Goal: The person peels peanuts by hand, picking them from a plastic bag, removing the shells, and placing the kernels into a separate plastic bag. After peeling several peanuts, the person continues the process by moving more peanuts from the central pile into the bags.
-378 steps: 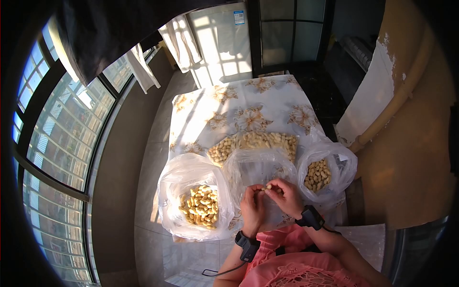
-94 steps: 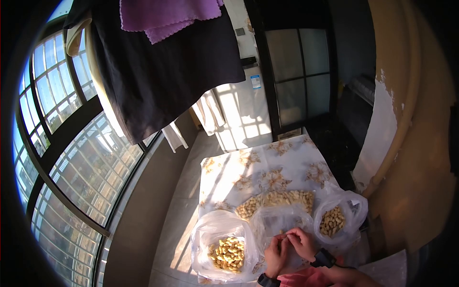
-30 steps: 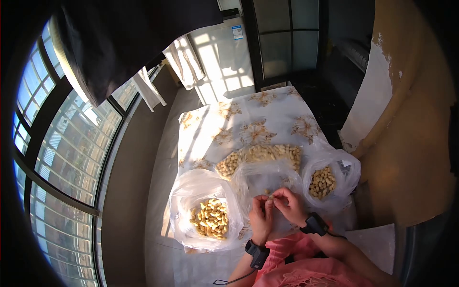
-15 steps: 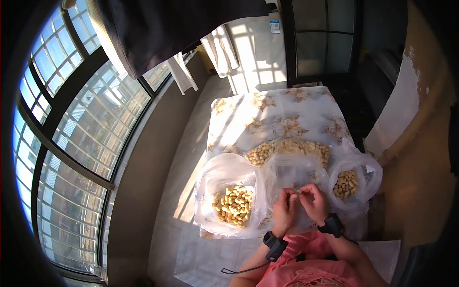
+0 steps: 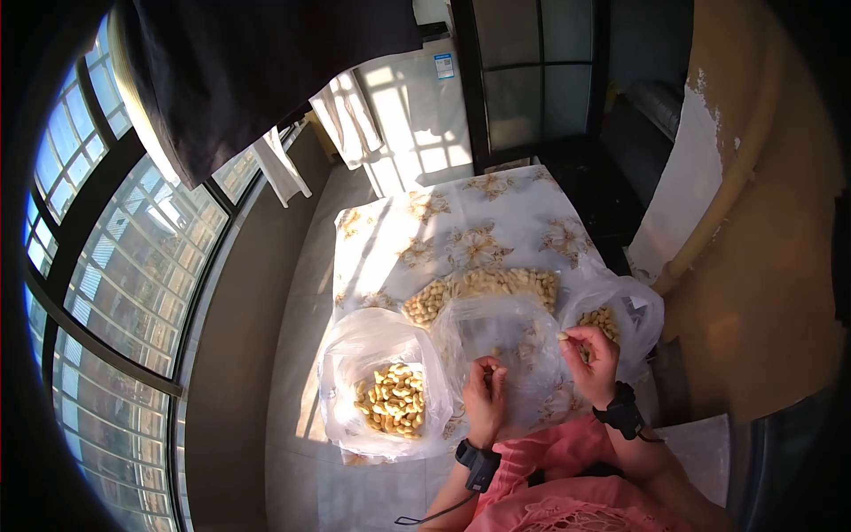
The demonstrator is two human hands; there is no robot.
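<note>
My left hand is closed over the near edge of the middle clear plastic bag; what its fingers hold is too small to name. Farther right, my right hand pinches a small pale piece, perhaps a peanut or shell, beside the right-hand bag. Peanuts in their shells fill the bottom of the open left plastic bag. A long heap of peanuts lies behind the middle bag. More peanuts sit in the right plastic bag, partly hidden by my right hand.
A flowered cloth covers the table. Dark fabric hangs at the upper left, near barred windows. A brown wall stands on the right. Black bands circle both wrists.
My hands, together before, are now apart, the right one near the right bag. The view has turned, so the table appears farther left.
</note>
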